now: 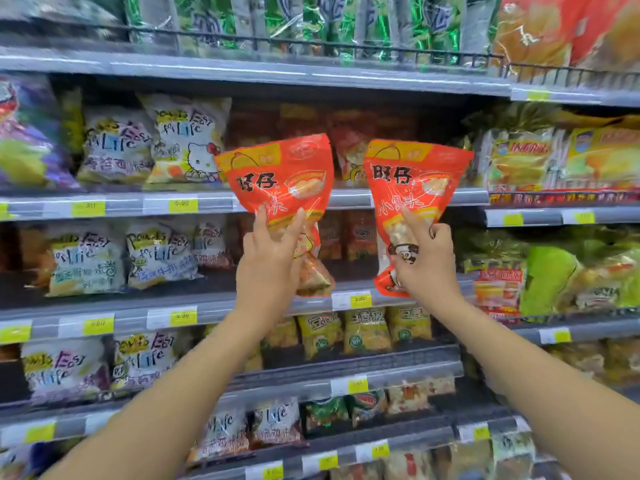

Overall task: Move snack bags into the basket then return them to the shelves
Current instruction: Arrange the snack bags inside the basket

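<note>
Your left hand [268, 258] grips the lower part of a shiny red plastic snack bag [280, 178] with black characters and a yellow top corner. Two of its fingers lie upward on the front of the bag. Your right hand [427, 261] grips a second red plastic snack bag [412, 188] with the same print. Its index finger points up along the front and the other fingers curl round the bag's right edge.

You hold both bags upright in the air, side by side with a gap between them, in front of the grey metal shelves [121, 206]. Each bag crosses the front edge of one shelf, and its bottom reaches the front edge of the shelf below. Whether a bag touches a shelf I cannot tell.

Behind the gap, more red bags [349, 147] stand on the shelf, but they are blurred. At the left end of that shelf stand white puffy bags with a cartoon cat [188, 143]. Yellow paper price labels [183, 205] sit along the front edges. Under your hands stands a row of small yellow bags [367, 329], and the top shelf carries green striped bags [311, 19]. Yellow flat packs [554, 161] fill the right side.
</note>
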A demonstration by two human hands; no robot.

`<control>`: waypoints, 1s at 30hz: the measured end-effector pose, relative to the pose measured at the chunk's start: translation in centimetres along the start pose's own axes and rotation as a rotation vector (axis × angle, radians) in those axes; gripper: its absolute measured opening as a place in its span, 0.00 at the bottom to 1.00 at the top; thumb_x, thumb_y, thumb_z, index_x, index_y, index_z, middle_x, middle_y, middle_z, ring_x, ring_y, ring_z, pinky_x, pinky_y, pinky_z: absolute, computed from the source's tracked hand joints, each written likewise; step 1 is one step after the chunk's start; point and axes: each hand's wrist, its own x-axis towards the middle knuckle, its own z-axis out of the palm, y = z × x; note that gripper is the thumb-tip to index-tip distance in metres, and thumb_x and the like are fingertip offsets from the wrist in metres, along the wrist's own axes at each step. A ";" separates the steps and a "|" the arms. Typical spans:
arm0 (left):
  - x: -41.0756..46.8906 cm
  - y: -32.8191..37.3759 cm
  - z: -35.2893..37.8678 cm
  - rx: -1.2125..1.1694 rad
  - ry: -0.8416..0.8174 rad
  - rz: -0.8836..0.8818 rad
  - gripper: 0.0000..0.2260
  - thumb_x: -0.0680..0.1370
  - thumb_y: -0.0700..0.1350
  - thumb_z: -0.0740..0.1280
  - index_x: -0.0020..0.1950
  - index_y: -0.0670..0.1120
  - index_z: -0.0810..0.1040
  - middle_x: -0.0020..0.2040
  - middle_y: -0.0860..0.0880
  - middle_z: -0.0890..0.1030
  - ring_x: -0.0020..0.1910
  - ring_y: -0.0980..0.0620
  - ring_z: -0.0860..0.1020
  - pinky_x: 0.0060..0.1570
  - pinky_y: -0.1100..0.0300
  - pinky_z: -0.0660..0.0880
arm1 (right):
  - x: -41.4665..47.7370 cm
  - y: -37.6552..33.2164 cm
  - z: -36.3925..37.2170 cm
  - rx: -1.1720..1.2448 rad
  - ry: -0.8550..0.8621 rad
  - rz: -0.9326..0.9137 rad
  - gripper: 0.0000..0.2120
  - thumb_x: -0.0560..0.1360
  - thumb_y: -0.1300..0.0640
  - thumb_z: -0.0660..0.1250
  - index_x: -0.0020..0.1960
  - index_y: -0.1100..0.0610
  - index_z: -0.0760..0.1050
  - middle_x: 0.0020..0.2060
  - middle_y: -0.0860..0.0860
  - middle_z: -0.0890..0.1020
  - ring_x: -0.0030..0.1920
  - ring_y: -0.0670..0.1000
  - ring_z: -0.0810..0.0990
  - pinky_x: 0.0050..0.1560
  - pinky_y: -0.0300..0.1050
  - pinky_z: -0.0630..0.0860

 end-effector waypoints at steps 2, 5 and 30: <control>3.1 -0.3 0.0 0.040 0.007 -0.027 0.33 0.76 0.47 0.70 0.77 0.55 0.58 0.74 0.33 0.57 0.62 0.32 0.69 0.46 0.43 0.76 | 2.9 0.1 -0.1 0.036 0.015 0.026 0.37 0.71 0.60 0.72 0.75 0.41 0.61 0.57 0.55 0.65 0.58 0.60 0.70 0.60 0.61 0.71; 7.8 -0.4 0.2 0.105 0.009 -0.089 0.31 0.79 0.51 0.66 0.78 0.56 0.55 0.75 0.34 0.55 0.66 0.32 0.66 0.57 0.43 0.72 | 7.9 0.4 -0.3 0.125 -0.054 0.147 0.37 0.72 0.60 0.71 0.75 0.42 0.60 0.63 0.56 0.65 0.57 0.55 0.71 0.63 0.44 0.68; 29.0 -6.6 9.9 0.499 -0.410 -0.422 0.23 0.82 0.47 0.54 0.76 0.60 0.56 0.78 0.43 0.53 0.74 0.33 0.53 0.70 0.35 0.54 | 30.5 3.9 2.0 -0.010 -0.342 0.057 0.18 0.76 0.56 0.63 0.65 0.56 0.73 0.54 0.59 0.80 0.51 0.59 0.80 0.50 0.45 0.74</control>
